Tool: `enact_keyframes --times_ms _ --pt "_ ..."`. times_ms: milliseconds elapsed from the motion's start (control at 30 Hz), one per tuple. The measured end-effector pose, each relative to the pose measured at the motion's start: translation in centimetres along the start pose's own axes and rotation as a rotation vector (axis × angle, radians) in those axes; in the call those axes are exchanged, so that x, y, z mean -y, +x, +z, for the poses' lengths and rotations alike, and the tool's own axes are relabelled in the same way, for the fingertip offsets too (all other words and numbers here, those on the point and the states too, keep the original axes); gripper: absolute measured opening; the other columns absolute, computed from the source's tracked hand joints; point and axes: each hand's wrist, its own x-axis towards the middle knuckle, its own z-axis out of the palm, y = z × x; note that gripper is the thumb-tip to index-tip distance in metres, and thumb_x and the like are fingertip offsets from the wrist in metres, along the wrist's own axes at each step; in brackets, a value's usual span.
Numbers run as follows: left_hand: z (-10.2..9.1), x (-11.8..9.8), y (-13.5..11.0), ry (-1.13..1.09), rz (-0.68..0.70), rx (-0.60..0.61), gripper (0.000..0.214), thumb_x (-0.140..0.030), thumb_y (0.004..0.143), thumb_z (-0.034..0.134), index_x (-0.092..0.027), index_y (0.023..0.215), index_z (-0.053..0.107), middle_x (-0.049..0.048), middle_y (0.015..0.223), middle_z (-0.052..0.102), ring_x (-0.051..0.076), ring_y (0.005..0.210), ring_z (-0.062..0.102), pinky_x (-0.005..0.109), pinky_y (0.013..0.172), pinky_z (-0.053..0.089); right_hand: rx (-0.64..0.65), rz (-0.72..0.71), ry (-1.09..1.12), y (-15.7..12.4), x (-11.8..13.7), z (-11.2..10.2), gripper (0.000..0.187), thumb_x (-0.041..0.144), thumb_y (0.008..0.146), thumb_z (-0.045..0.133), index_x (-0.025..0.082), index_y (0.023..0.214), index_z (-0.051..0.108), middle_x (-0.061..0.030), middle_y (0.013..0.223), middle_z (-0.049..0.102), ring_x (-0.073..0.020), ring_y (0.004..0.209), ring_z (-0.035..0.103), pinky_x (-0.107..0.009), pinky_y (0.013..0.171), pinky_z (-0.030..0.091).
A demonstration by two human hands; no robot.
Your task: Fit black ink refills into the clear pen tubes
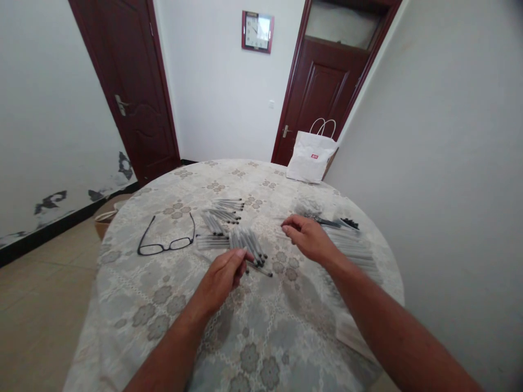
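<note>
My left hand (pixel 224 272) is closed at the near edge of a pile of slim clear pens with dark ends (pixel 245 242). Its thumb presses toward the forefinger, and what lies in the curled fingers is hidden. One loose pen (pixel 263 271) lies just beyond those fingertips. To the right, my right hand (pixel 306 235) hovers with thumb and fingers pinched together; a thin pale thing may be between them, too faint to name. Under and beside that wrist spread rows of clear tubes (pixel 355 250). Several black caps (pixel 349 224) sit at their far end.
Black-framed glasses (pixel 165 248) lie left of the pens. Dark scissors-like metal (pixel 321 219) and crumpled clear plastic (pixel 307 206) are beyond my right hand. A white paper bag (pixel 312 158) stands at the back of the round table (pixel 253 354), close to the right wall.
</note>
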Motion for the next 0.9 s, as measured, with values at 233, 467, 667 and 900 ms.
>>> enact_keyframes --times_ms 233,467,667,900 --pt "-0.4 0.1 0.4 -0.168 -0.009 -0.059 0.039 -0.046 0.094 0.058 -0.018 0.120 0.060 0.0060 0.093 0.072 0.019 0.078 0.064 0.031 0.070 0.050 -0.129 0.244 -0.437 7.3 -9.6 -5.4 0.030 0.024 0.087 0.060 0.014 0.112 0.073 -0.0100 0.102 0.076 -0.0187 0.088 0.068 -0.027 0.082 0.047" --pt "-0.9 0.4 0.5 -0.117 0.006 -0.113 0.026 -0.044 0.095 0.058 -0.022 0.108 0.054 0.0058 0.101 0.075 0.017 0.077 0.067 0.034 0.076 0.052 -0.268 0.278 -0.466 8.0 -10.7 -7.3 0.038 0.021 0.092 0.050 0.012 0.124 0.069 -0.0145 0.120 0.073 -0.0223 0.107 0.068 -0.032 0.099 0.046" --pt "0.0 0.4 0.6 -0.265 -0.001 -0.058 0.027 -0.042 0.087 0.069 -0.020 0.097 0.057 0.0034 0.093 0.066 0.023 0.092 0.069 0.038 0.077 0.061 0.005 -0.014 -0.139 0.5 -2.8 -0.5 0.021 0.029 0.093 0.058 0.019 0.102 0.075 -0.0048 0.099 0.077 -0.0174 0.091 0.069 -0.027 0.085 0.049" --pt "0.1 0.4 0.6 -0.170 0.027 -0.026 0.025 -0.037 0.083 0.074 -0.019 0.097 0.061 0.0032 0.088 0.069 0.020 0.082 0.069 0.037 0.080 0.059 0.198 -0.121 0.035 -6.2 4.6 6.0 0.011 0.025 0.093 0.063 0.020 0.098 0.070 -0.0015 0.087 0.074 -0.0137 0.077 0.065 -0.024 0.071 0.043"
